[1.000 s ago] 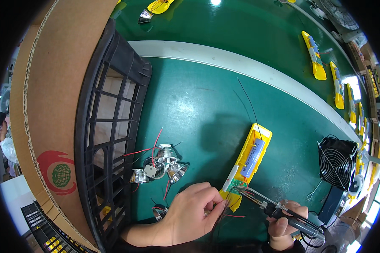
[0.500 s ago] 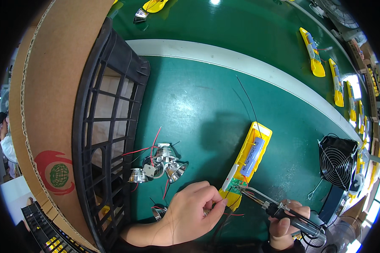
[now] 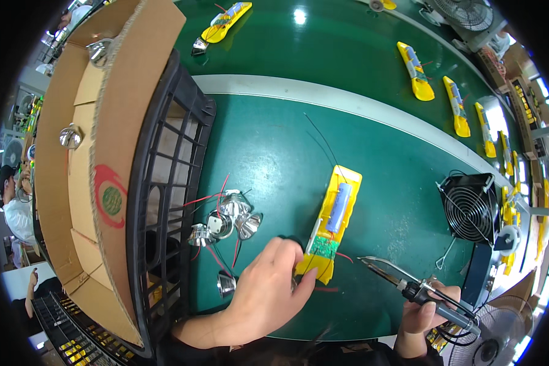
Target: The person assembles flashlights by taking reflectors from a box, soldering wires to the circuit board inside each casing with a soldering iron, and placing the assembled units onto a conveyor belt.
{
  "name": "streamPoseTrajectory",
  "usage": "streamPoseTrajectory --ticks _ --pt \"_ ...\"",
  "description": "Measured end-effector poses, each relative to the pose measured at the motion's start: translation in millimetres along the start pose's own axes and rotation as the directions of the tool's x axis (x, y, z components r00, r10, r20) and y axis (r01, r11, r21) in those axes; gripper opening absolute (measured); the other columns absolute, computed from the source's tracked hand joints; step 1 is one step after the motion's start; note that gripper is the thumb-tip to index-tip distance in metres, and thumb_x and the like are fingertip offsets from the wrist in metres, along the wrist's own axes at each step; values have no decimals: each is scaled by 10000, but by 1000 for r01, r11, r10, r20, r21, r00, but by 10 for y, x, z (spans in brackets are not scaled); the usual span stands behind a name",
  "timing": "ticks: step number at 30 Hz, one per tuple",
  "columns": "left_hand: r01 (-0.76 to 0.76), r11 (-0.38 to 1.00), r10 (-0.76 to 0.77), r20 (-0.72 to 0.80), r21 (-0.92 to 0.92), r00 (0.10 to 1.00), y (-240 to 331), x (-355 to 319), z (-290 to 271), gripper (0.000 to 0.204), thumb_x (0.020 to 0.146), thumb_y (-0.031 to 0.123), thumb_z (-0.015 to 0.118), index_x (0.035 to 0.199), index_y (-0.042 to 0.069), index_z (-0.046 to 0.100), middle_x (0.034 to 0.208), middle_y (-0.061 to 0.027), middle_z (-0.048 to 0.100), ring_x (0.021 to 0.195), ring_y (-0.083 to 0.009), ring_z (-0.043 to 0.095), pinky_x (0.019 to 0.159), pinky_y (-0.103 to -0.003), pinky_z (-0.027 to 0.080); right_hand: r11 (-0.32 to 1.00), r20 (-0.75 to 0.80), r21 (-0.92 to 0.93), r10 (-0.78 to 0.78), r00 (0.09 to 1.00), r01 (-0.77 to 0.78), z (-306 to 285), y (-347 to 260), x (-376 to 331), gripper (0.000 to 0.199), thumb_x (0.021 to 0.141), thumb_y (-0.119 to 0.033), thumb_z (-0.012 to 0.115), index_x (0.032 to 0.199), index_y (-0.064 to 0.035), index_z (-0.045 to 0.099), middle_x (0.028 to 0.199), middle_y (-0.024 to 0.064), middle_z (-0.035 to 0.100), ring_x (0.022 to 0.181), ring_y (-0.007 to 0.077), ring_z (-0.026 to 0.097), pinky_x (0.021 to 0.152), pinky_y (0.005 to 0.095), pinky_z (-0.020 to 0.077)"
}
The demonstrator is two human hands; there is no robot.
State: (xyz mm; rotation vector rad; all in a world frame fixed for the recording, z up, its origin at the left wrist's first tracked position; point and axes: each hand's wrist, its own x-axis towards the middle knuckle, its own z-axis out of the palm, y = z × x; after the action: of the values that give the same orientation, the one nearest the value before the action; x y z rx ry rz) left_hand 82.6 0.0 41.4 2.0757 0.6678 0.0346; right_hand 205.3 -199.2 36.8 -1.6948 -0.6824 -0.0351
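While the right hand (image 3: 427, 308) is clamping its fingers on the soldering iron (image 3: 416, 293) | yellow casing (image 3: 314, 263) is lying near-centre on the counter (image 3: 259, 143) | left hand (image 3: 265, 293) is sitting near-left of it, finger closure: cannot tell | keeping casing steady is likely helping

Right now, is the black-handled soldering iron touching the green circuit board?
No, the soldering iron ends right of the green circuit board, with green tabletop between them.
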Motion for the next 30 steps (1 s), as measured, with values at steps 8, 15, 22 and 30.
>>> streamPoseTrajectory --ticks 8,15,22,30 --pt "-131 979 132 -1 154 991 -46 -148 145 269 720 11 531 975 7 446 855 -169 522 769 -344 536 646 -410 444 999 -229 4 37 973 -37 -460 -55 -397 399 785 -385 564 783 -35 374 443 -6 429 380 73 465 495 181 408" --pt "-307 937 320 -63 166 945 45 -442 61 298 718 57 597 1009 35 539 905 -101 557 851 -279 519 727 -346 416 995 -251 32 96 963 -90 -649 -46 -648 392 782 -370 555 810 -10 403 480 29 446 378 88 465 464 181 409" --pt "-458 836 463 58 303 884 -48 -711 43 202 681 164 668 881 142 657 977 37 580 936 -210 453 802 -346 350 989 -203 111 116 972 -95 -700 91 -770 340 779 -305 573 831 -7 417 597 88 486 385 99 467 393 187 381" --pt "-508 784 520 68 358 851 -202 -660 173 167 669 207 670 822 153 630 889 83 581 971 -157 463 935 -435 290 998 -154 25 60 986 -57 -665 200 -704 290 778 -226 591 859 2 431 661 85 480 399 98 471 371 189 369"
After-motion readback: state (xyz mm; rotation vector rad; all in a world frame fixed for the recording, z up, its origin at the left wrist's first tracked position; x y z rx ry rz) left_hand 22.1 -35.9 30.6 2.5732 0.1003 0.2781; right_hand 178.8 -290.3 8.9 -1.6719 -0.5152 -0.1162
